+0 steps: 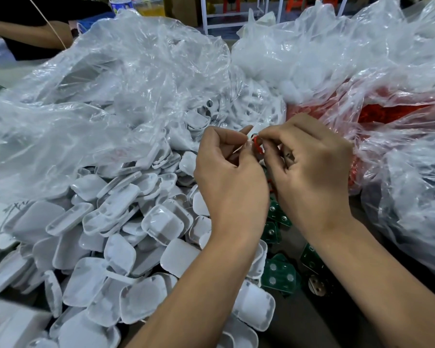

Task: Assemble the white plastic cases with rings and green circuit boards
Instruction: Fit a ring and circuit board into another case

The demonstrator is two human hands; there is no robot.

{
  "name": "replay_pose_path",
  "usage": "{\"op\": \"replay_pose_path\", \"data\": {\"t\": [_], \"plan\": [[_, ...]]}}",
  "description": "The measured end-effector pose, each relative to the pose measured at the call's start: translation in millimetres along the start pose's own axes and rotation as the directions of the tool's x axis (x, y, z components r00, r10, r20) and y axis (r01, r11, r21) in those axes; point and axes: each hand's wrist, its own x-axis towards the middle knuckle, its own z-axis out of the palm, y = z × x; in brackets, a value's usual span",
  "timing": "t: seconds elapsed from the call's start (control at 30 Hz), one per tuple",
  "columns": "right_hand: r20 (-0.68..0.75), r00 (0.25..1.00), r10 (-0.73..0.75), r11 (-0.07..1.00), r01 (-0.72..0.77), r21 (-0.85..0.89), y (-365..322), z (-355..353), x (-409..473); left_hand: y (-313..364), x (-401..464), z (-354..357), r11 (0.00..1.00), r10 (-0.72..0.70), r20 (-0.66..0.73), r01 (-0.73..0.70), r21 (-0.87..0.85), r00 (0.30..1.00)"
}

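- White plastic cases (pixel 162 223): one big loose heap, far too many to count, dozens at least.
- Green circuit boards (pixel 280 273): about five in view, partly hidden by the arms.
- Red rings (pixel 258 144): one seen clearly at the fingers (pixel 246 139); more in a red mass, uncountable.
- Clear plastic bags (pixel 126 79): at least three.
- Hands: two, left hand (pixel 232 182) and right hand (pixel 312 172).
- Bottle (pixel 119 3): one.

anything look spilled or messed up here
The white cases lie in a loose heap spilling out of a clear bag, tilted every way. Green boards lie scattered beside them under the wrists. Nothing looks broken. Both hands pinch a case with a red ring.
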Motion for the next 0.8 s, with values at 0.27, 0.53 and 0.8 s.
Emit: {"op": "replay_pose_path", "data": {"t": [0.27, 0.53, 0.8], "plan": [[-0.026, 1.000, 0.005, 1.000, -0.005, -0.003, 1.6, -1.0, 0.4, 0.8, -2.8, -0.4, 0.999, 0.025, 0.021, -0.026, 0.034, 0.999], [-0.012, 1.000, 0.013, 1.000, -0.013, 0.000, 2.7, 1.7, -0.3, 0.6, -2.6, -0.5, 0.999, 0.017, 0.020, -0.018, 0.028, 1.000], [0.008, 1.000, 0.012, 1.000, -0.012, 0.007, 2.1, 3.1, -0.3, -1.5, -4.3, -0.8, 1.000, 0.003, 0.031, -0.003, -0.002, 1.000]]}}
